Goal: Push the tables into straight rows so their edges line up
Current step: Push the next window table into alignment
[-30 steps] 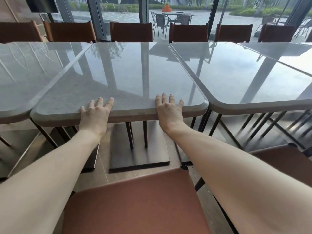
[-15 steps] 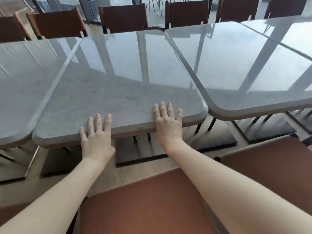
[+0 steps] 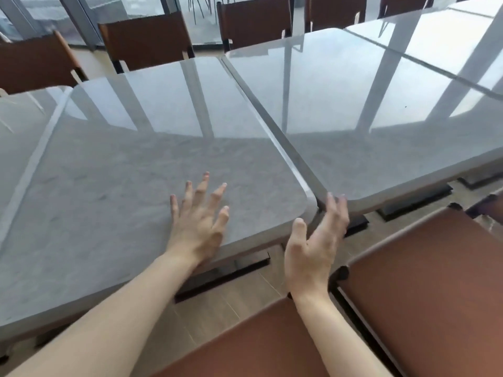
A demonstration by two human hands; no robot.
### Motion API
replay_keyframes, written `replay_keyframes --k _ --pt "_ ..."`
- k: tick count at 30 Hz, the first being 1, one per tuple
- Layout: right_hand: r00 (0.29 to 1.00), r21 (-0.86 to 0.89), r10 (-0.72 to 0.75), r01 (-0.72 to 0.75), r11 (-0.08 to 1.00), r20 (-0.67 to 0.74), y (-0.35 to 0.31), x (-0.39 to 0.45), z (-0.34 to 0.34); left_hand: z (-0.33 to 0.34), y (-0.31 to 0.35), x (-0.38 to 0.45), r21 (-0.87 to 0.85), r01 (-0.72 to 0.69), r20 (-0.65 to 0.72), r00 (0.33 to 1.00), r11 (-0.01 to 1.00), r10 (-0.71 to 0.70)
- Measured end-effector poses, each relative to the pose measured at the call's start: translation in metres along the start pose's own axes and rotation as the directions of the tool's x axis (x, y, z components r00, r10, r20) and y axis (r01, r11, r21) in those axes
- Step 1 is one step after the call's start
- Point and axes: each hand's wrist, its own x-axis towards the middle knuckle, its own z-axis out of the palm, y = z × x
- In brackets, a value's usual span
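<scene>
At the far left a grey stone-look table (image 3: 19,137) shows only its near corner and edge, butted against the middle table (image 3: 141,170), with a thin seam between the two tops. Behind them brown chair backs (image 3: 148,43) stand along the glass wall.

The left hand (image 3: 197,221) lies over the middle table's near edge, toward its right corner, fingers spread and straight, palm low on the top; it grasps nothing. Whether the palm presses down or hovers just above is hard to tell.

To the right, the right hand (image 3: 315,246) is held edge-on in the air, fingers loose and extended, thumb up, holding nothing. Its fingertips reach the rounded near corner of the right table (image 3: 381,110), right where that corner meets the middle table's; I cannot tell if they touch it.

The right table sits tight beside the middle one, but its near edge lies farther back, so the two front edges do not line up. Another tabletop (image 3: 462,42) joins it beyond.

Two brown chair seats (image 3: 424,289) stand close in front, under the forearms, between the person and the dark table bases (image 3: 413,200).
</scene>
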Motion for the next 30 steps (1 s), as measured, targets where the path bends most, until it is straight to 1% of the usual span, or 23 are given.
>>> replay_keyframes --k 1,2,3,5,8,12,19,30 --pt "0.989 0.063 0.097 -0.091 0.994 -0.111 0.005 0.006 -0.004 0.006 0.003 0.006 0.017 0.021 0.017 1.0 1.0 -0.021" --pt "0.963 0.133 0.185 -0.161 0.978 -0.196 0.011 0.014 -0.007 0.011 0.004 0.01 0.039 0.039 0.026 0.999 0.998 -0.04" --pt "0.934 0.195 0.253 -0.208 0.959 -0.251 0.017 0.02 -0.008 0.013 0.003 0.011 0.061 0.046 0.034 0.998 0.997 -0.048" --pt "0.9 0.266 0.32 -0.244 0.932 -0.297 0.025 0.026 -0.005 0.013 0.0 0.01 0.086 0.045 0.043 0.998 0.995 -0.049" --pt "0.881 0.342 0.365 -0.257 0.904 -0.303 0.02 0.029 0.012 0.01 0.001 0.011 0.083 0.051 0.049 0.997 0.995 -0.055" --pt "0.896 0.359 0.337 -0.225 0.906 -0.289 0.009 0.033 0.034 0.008 0.004 0.008 0.078 0.055 0.047 0.997 0.995 -0.058" --pt "0.892 0.347 0.326 -0.212 0.913 -0.313 0.01 0.038 0.05 0.01 0.003 0.009 0.088 0.058 0.043 0.997 0.994 -0.062" --pt "0.858 0.347 0.335 -0.2 0.916 -0.39 0.01 0.045 0.062 0.011 0.004 0.007 0.081 0.059 0.049 0.997 0.995 -0.063"
